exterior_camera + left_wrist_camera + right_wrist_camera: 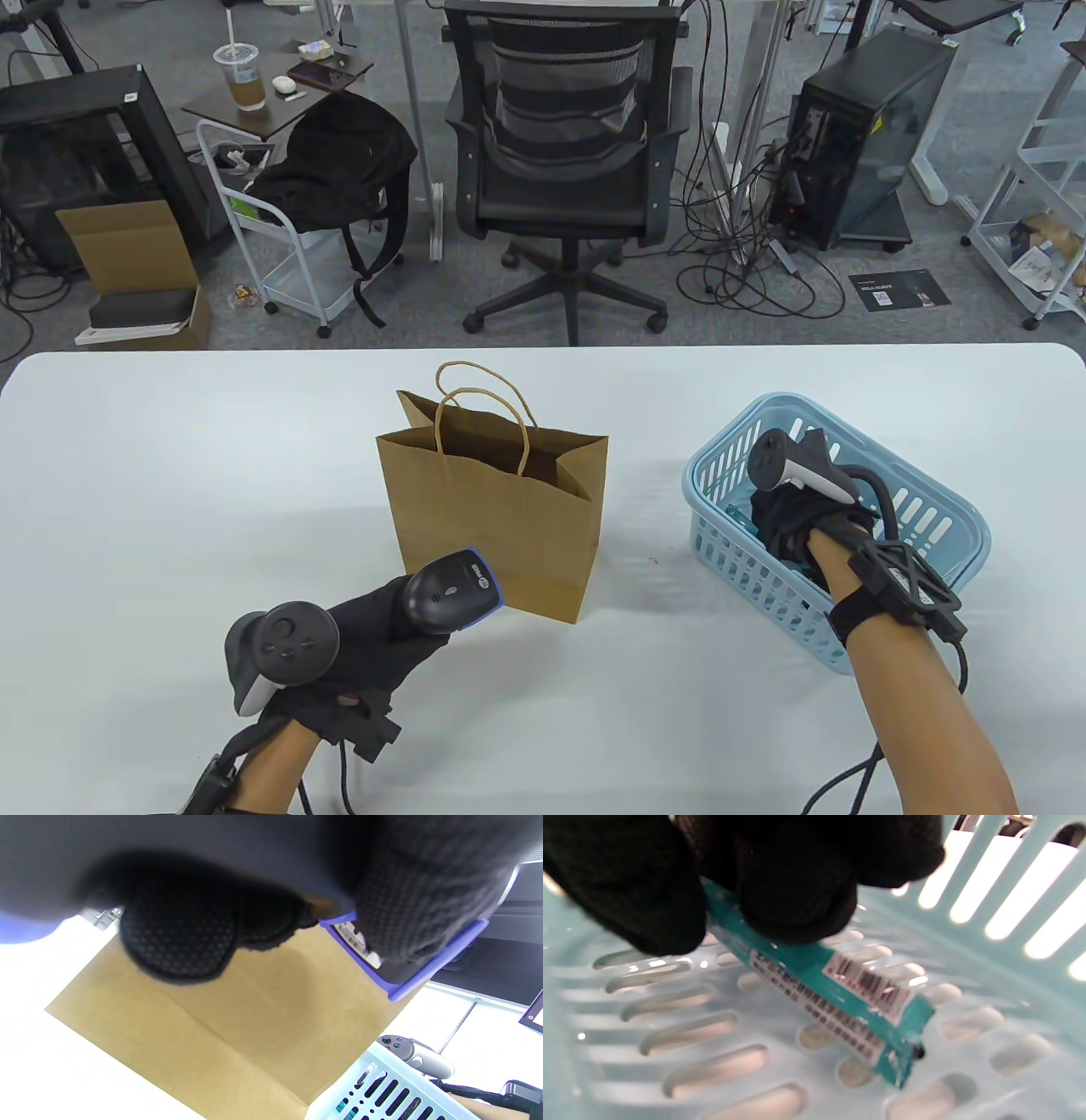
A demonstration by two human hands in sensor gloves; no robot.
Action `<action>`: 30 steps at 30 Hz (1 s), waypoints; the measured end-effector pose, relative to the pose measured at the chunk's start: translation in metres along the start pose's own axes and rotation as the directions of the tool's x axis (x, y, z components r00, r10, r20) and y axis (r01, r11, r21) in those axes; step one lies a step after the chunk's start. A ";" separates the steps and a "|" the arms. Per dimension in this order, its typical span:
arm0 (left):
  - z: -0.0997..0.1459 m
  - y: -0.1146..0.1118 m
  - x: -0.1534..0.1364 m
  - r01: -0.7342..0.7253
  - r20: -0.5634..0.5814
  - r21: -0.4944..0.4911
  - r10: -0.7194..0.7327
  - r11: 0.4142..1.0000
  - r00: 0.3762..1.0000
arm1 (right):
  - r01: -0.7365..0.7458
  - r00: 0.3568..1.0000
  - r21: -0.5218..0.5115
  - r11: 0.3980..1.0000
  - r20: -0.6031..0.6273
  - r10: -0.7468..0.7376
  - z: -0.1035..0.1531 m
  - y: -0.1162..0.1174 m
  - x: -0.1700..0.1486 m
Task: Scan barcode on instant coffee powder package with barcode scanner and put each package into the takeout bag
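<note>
1. On the white table (170, 475) seen from above, my left hand (356, 654) grips the barcode scanner (450, 590) just in front of the brown paper takeout bag (492, 518), which stands open. My right hand (797, 526) reaches down into the light blue basket (959, 526). What it holds is hidden from this view, and I cannot see into the bag, so I cannot tell how many packages are already packed.
2. Under my left wrist, my fingers (178, 938) curl around the scanner's blue-edged head (424, 971), with the bag's side close behind it. No package is in front of it, so I judge this scan not yet begun.
3. Inside the basket, the right wrist view shows what the others miss: my fingertips (797, 895) pinch a teal instant coffee powder package (835, 1001), barcode label facing up. Lifting, scanning and bagging remain.
</note>
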State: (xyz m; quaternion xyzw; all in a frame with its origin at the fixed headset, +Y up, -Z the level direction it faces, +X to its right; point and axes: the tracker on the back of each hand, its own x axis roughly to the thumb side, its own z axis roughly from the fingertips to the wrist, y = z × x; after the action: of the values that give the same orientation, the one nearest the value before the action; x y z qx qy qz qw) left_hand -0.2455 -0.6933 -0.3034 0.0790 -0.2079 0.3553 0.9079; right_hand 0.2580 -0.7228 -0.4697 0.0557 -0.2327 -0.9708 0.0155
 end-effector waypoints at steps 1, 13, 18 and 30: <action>0.000 0.000 0.000 0.000 -0.001 -0.001 0.000 1.000 1.000 | 0.002 1.000 -0.009 1.000 0.002 -0.002 0.000 -0.001 0.000; 0.000 0.000 0.000 -0.002 0.000 -0.001 0.002 1.000 1.000 | 0.156 0.988 -0.159 0.975 0.037 -0.152 0.022 -0.039 -0.018; 0.000 0.000 -0.001 -0.004 -0.001 0.003 0.004 1.000 1.000 | 0.241 0.970 -0.256 0.936 0.055 -0.235 0.047 -0.063 -0.031; 0.001 0.003 -0.002 -0.016 -0.001 0.022 0.016 1.000 1.000 | 0.555 0.832 -0.491 0.671 0.331 -0.446 0.142 -0.116 -0.040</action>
State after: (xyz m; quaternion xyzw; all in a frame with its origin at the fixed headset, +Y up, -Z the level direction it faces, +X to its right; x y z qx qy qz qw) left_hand -0.2491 -0.6924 -0.3033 0.0873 -0.2041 0.3650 0.9041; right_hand 0.2810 -0.5528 -0.3923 0.0207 0.0916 -0.9616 -0.2579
